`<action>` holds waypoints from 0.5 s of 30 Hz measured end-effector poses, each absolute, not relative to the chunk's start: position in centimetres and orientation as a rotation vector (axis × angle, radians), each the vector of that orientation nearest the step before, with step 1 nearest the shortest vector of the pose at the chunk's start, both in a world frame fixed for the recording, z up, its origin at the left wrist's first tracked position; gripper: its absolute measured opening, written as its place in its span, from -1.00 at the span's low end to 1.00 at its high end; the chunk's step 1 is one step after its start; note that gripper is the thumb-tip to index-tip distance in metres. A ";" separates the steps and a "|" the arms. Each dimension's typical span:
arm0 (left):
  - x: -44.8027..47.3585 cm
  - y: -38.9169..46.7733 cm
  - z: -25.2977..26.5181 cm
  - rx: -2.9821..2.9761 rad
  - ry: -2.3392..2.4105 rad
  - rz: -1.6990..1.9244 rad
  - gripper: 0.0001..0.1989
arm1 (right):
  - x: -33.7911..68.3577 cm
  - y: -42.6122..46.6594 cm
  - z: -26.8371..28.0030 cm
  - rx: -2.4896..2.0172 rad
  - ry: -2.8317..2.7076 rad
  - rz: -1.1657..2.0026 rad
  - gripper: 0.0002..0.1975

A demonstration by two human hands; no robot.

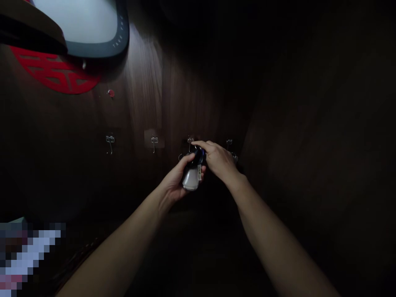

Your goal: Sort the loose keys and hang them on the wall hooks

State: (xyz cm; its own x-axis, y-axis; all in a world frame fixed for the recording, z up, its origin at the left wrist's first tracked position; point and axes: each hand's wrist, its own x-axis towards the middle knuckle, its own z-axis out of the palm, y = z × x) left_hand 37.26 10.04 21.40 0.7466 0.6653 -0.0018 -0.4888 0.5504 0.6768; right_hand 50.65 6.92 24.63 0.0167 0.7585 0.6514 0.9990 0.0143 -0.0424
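Note:
My left hand [177, 179] is closed around a silvery, rounded key fob [190, 180], the thumb lying over its dark upper part. A small pale label shows along the fob's right side. My right hand [218, 159] reaches in above, index finger stretched to a metal wall hook [190, 140]. Its other fingers are bent beside the dark top of the fob, where metal rings glint; their exact grip is hidden. A thin dark ring [181, 157] shows left of my left thumb, and what it belongs to I cannot tell.
Other metal hooks line the dark wooden wall: a far-left hook [110, 140], a middle hook [154, 141] and a right hook [229, 142]. Something pale [235, 158] hangs behind my right wrist. A dark-framed mirror [120, 37] and a red paper cutout [71, 82] are upper left.

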 end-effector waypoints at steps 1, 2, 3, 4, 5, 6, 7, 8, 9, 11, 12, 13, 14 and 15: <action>37.1 9.9 21.9 0.679 0.232 0.676 -0.79 | 50.8 6.9 24.9 -1.798 -1.800 -0.600 -0.57; 37.0 9.7 22.1 0.656 0.204 0.673 -0.78 | 50.9 6.9 25.1 -1.797 -1.806 -0.579 -0.55; 36.8 9.6 22.0 0.647 0.197 0.679 -0.78 | 50.9 6.8 25.2 -1.792 -1.807 -0.561 -0.52; 36.5 9.4 21.6 0.659 0.218 0.696 -0.78 | 50.9 6.8 25.2 -1.783 -1.805 -0.546 -0.49; 36.2 9.1 20.8 0.696 0.272 0.720 -0.79 | 50.9 6.8 25.1 -1.772 -1.802 -0.533 -0.46; 35.8 8.9 19.8 0.752 0.360 0.752 -0.80 | 50.9 6.8 25.0 -1.763 -1.797 -0.520 -0.44; 35.4 8.7 18.5 0.823 0.458 0.779 -0.82 | 50.8 6.8 24.8 -1.758 -1.789 -0.505 -0.43; 35.0 8.4 17.2 0.895 0.551 0.784 -0.80 | 50.7 6.7 24.6 -1.757 -1.780 -0.490 -0.42; 34.6 8.2 15.8 0.947 0.631 0.782 -0.76 | 50.6 6.7 24.5 -1.756 -1.770 -0.478 -0.41; 33.7 7.7 13.4 0.971 0.690 0.768 -0.74 | 50.3 6.7 24.3 -1.759 -1.750 -0.473 -0.41; 33.3 7.5 12.3 0.983 0.708 0.756 -0.73 | 50.2 6.7 24.3 -1.767 -1.740 -0.476 -0.41; 32.8 7.2 11.2 0.997 0.723 0.743 -0.71 | 50.2 6.7 24.3 -1.778 -1.733 -0.478 -0.40; 32.2 7.0 10.2 1.011 0.741 0.728 -0.69 | 50.1 6.6 24.2 -1.792 -1.733 -0.473 -0.39; 31.4 6.9 9.3 1.036 0.771 0.708 -0.68 | 50.1 6.4 24.1 -1.803 -1.742 -0.464 -0.37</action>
State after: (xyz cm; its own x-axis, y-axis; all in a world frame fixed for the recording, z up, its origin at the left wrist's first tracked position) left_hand 31.44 6.89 9.30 0.5444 0.8106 -0.2159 -0.1462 0.3452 0.9271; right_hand 50.09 6.44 24.10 0.0851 0.7825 0.6168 0.9856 0.0245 -0.1671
